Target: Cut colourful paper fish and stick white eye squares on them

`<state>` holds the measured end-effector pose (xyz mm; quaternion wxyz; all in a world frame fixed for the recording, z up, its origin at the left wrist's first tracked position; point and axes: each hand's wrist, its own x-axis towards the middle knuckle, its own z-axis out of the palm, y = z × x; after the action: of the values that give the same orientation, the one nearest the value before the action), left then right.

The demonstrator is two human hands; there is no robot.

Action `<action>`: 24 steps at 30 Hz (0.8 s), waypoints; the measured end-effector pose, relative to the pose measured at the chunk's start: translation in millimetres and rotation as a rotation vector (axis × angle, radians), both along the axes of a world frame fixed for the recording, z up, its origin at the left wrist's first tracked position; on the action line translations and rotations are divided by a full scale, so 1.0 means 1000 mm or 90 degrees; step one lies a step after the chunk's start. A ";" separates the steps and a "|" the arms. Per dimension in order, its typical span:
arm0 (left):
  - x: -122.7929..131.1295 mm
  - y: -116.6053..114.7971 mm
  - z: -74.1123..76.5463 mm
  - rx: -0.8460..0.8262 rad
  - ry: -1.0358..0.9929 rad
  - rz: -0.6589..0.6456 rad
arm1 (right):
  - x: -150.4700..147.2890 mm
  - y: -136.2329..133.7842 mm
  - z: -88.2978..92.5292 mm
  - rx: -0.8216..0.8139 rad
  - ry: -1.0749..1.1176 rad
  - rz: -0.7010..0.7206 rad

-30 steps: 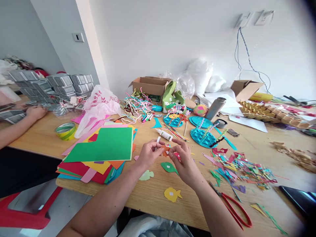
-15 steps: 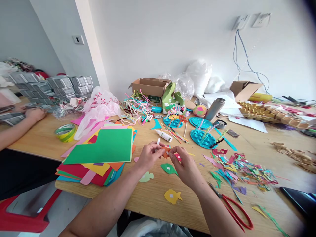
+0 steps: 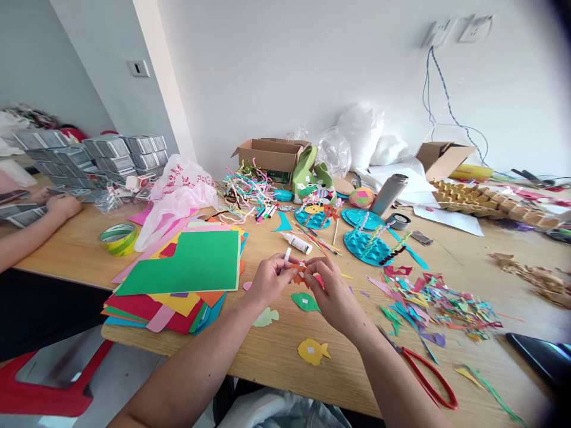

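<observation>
My left hand (image 3: 273, 278) and my right hand (image 3: 329, 286) meet over the table, both pinching a small orange paper cutout (image 3: 298, 273). A narrow white piece (image 3: 288, 254) sticks up from between my left fingers; I cannot tell what it is. Around them lie a green paper fish (image 3: 305, 302), a pale green paper fish (image 3: 266, 317) and a yellow paper fish (image 3: 313, 351). The green and yellow ones each carry a small white square. Part of a pink cutout (image 3: 247, 286) shows beside my left hand.
Red-handled scissors (image 3: 428, 377) and paper scraps (image 3: 446, 306) lie right. Coloured paper (image 3: 200, 261) and tape (image 3: 119, 239) are left. Beyond my hands are a glue bottle (image 3: 297, 243), blue egg-carton pieces (image 3: 368, 245) and a steel flask (image 3: 389, 194). Another person's hand (image 3: 65, 205) rests far left.
My right fingers have shifted slightly inward over the orange cutout. The camera view has moved a little; everything on the table stays in place.
</observation>
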<state>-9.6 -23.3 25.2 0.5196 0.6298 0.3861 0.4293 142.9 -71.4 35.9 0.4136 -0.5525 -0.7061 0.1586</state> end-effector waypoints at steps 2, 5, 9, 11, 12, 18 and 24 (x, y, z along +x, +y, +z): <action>0.000 0.000 -0.001 0.017 0.005 0.000 | 0.000 0.000 -0.002 0.010 -0.011 -0.010; -0.001 0.002 -0.002 0.029 0.007 -0.003 | 0.000 0.000 -0.005 0.009 -0.039 -0.018; 0.000 0.002 -0.003 0.022 0.009 -0.018 | 0.000 0.001 -0.006 0.010 -0.065 -0.025; 0.000 0.003 -0.004 0.017 0.006 -0.026 | 0.000 0.001 -0.007 0.016 -0.074 -0.021; 0.000 0.003 -0.004 0.018 0.003 -0.028 | 0.000 0.002 -0.007 0.019 -0.077 -0.019; 0.001 0.004 -0.007 0.025 0.000 -0.029 | -0.001 0.003 -0.009 0.029 -0.094 -0.032; 0.001 0.001 -0.001 0.012 0.006 -0.035 | -0.001 0.003 -0.011 0.053 -0.114 -0.036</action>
<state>-8.7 -22.3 24.0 0.5235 0.6472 0.3670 0.4152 141.8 -68.0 25.1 0.3755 -0.5665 -0.7304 0.0677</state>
